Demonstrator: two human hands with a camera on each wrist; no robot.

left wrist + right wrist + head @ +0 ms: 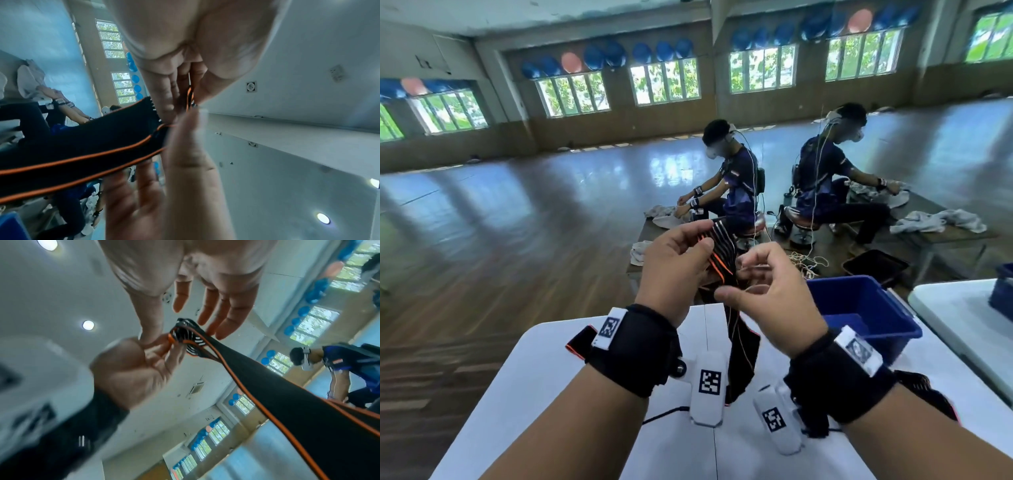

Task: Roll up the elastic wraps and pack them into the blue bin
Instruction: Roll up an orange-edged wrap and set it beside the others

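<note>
I hold a black elastic wrap (722,241) with orange edges up above the white table (585,428). My left hand (703,236) pinches its striped end between thumb and fingers, as the left wrist view (191,91) also shows. My right hand (743,277) is just to the right; in the right wrist view its fingers (213,324) are nearly straight and touch the wrap's end (185,337). The rest of the wrap (743,353) hangs down to the table, with loose threads trailing. The blue bin (887,339) stands at the table's far right and looks empty.
Another orange-edged wrap (580,342) lies on the table behind my left wrist, and a dark wrap (928,390) lies beside my right wrist. A second white table (962,318) with a blue bin (1001,294) stands to the right. Two seated people work beyond, near a black tray (873,267).
</note>
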